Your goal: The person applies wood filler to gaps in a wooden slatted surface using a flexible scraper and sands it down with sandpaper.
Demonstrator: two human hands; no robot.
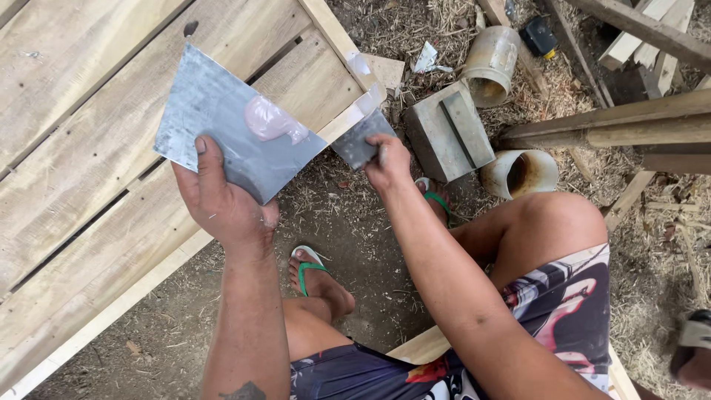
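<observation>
Left hand (222, 204) holds metal sheet (233, 122) (corner pointing down).

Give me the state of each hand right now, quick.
Left hand: closed on a square metal plate carrying a pink blob of putty.
Right hand: closed on a small scraper blade pressed at the wooden frame's edge.

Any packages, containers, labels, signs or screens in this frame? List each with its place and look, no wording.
No labels, signs or screens.
Open can: on its side on the shavings, top centre-right; cylindrical, dull metal.
Second can: by the person's knee, mouth toward the camera; pale outside, rusty brown inside.
Small dark container: top right of the first can; black with a yellow patch, too small to tell more.
</observation>
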